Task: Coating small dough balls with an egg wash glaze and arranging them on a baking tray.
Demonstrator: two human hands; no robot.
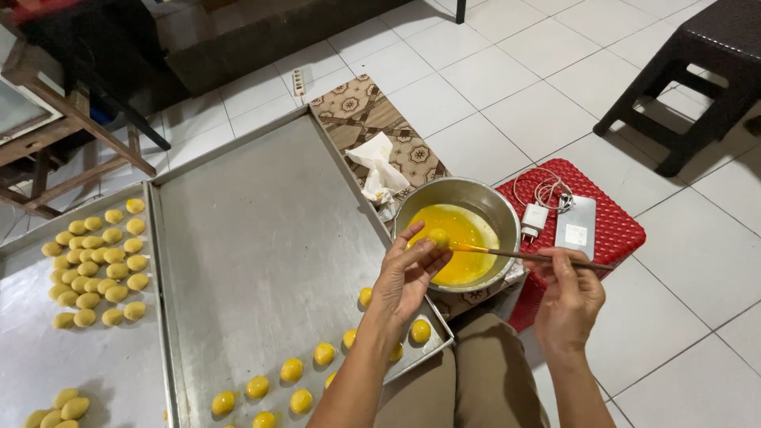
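My left hand pinches a small yellow dough ball over the metal bowl of beaten egg yolk. In my right hand is a thin brush, its tip touching the ball. Beneath my left arm lies a large metal baking tray with several glazed, shiny yellow balls along its near edge.
A second tray at the left carries several pale unglazed dough balls. Right of the bowl sits a red stool with a phone and a white charger. A crumpled tissue lies on a patterned mat. A dark stool stands at the upper right.
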